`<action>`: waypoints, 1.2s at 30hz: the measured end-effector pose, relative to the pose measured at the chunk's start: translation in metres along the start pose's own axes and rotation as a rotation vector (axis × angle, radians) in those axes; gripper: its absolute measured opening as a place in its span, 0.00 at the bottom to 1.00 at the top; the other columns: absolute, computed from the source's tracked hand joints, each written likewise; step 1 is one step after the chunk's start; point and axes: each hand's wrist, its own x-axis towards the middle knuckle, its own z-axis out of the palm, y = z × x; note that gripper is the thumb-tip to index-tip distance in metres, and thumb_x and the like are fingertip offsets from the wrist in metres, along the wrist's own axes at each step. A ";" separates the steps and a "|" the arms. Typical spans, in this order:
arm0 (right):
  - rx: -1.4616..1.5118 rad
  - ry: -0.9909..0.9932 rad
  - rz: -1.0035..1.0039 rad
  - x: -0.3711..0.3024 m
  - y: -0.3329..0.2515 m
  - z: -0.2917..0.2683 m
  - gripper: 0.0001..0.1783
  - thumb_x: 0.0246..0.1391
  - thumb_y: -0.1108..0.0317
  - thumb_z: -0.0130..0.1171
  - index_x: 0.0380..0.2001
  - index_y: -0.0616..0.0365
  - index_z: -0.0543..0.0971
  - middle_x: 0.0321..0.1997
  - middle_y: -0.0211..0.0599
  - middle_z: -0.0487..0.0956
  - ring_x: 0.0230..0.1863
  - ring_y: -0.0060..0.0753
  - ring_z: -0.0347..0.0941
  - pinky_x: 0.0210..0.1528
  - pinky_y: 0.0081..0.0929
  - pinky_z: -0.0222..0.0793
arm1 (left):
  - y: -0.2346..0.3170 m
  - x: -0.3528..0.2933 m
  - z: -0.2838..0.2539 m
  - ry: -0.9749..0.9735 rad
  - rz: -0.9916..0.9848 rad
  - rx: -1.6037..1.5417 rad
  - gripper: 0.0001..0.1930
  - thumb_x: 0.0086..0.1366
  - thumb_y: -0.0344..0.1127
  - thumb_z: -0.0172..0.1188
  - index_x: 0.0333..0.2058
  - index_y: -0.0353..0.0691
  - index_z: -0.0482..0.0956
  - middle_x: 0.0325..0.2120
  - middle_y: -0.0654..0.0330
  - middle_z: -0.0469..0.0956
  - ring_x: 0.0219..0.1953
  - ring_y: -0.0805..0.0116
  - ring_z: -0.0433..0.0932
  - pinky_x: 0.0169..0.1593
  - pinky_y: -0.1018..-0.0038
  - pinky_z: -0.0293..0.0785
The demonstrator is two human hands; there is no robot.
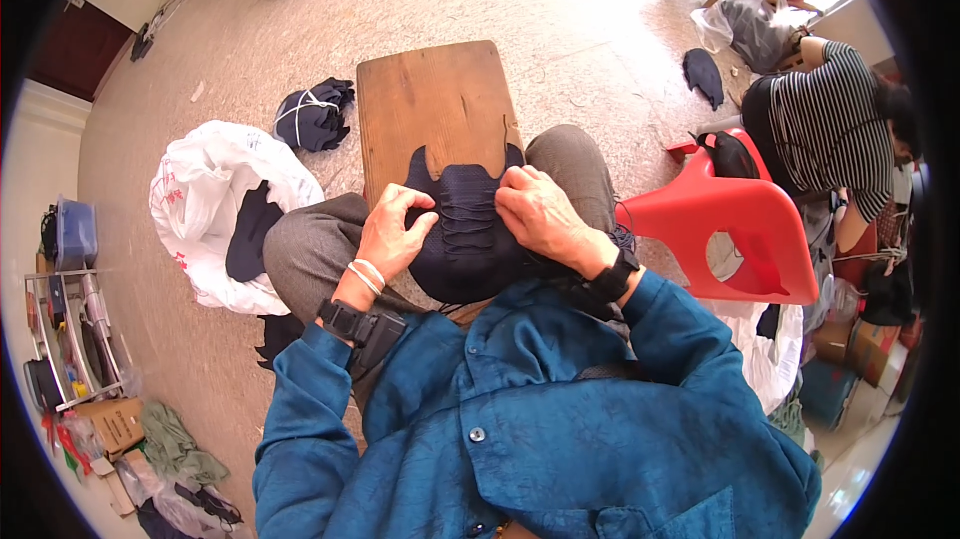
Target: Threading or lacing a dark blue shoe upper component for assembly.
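Note:
A dark navy knitted shoe upper [460,277] lies across my lap at the near end of a brown wooden board [430,89]. Dark lace cord crosses its middle in several rows, and two tongues of fabric point away from me. My left hand [392,231] is closed at the upper's left edge, thumb and forefinger pinching close to the lacing. On the opposite edge, my right hand [545,214] grips the upper with bent fingers beside the lace rows. What exactly lies between the fingertips is partly hidden.
Left of the board are a tied bundle of dark pieces [314,115] and a white plastic sack [200,174] with dark fabric [252,234]. A red plastic stool [700,214] stands at my right. Beyond it, a person in a striped top [830,119] bends over.

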 end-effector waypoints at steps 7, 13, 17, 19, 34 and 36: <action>0.145 0.111 0.126 0.000 -0.011 0.008 0.06 0.56 0.68 0.63 0.31 0.57 0.78 0.30 0.42 0.72 0.35 0.50 0.74 0.37 0.44 0.72 | 0.047 0.014 0.012 0.040 0.303 -0.036 0.11 0.58 0.26 0.68 0.41 0.36 0.82 0.40 0.53 0.82 0.44 0.56 0.82 0.48 0.67 0.77; 0.481 0.113 0.346 0.006 -0.014 0.012 0.06 0.56 0.71 0.66 0.32 0.60 0.79 0.28 0.37 0.77 0.30 0.35 0.77 0.32 0.31 0.72 | 0.051 0.021 0.019 -0.107 0.165 -0.131 0.11 0.58 0.24 0.66 0.41 0.35 0.81 0.35 0.53 0.82 0.39 0.57 0.83 0.44 0.69 0.78; 0.866 0.079 0.596 0.010 -0.015 0.019 0.08 0.57 0.70 0.68 0.31 0.61 0.79 0.24 0.29 0.78 0.26 0.19 0.73 0.28 0.23 0.69 | 0.045 0.021 0.023 -0.044 0.330 -0.052 0.10 0.58 0.22 0.66 0.40 0.34 0.80 0.32 0.52 0.83 0.35 0.60 0.84 0.41 0.70 0.78; 0.977 0.081 0.663 0.013 -0.020 0.016 0.09 0.59 0.69 0.68 0.30 0.61 0.78 0.23 0.23 0.77 0.25 0.11 0.70 0.25 0.17 0.67 | 0.042 0.017 0.024 -0.034 0.202 -0.153 0.10 0.58 0.22 0.66 0.40 0.35 0.81 0.33 0.53 0.83 0.36 0.60 0.84 0.40 0.71 0.78; 0.744 0.073 0.654 -0.015 -0.012 0.003 0.06 0.61 0.74 0.60 0.40 0.63 0.81 0.29 0.33 0.79 0.28 0.22 0.76 0.32 0.23 0.73 | 0.042 0.018 0.029 -0.040 0.177 0.165 0.05 0.59 0.32 0.68 0.34 0.41 0.83 0.33 0.58 0.78 0.33 0.55 0.82 0.36 0.64 0.76; 0.654 0.068 0.617 -0.013 -0.015 0.000 0.06 0.61 0.74 0.59 0.39 0.63 0.82 0.32 0.39 0.78 0.30 0.28 0.77 0.35 0.26 0.74 | 0.040 0.020 0.032 -0.052 0.190 0.170 0.05 0.59 0.31 0.68 0.34 0.41 0.83 0.33 0.58 0.78 0.33 0.55 0.82 0.36 0.64 0.76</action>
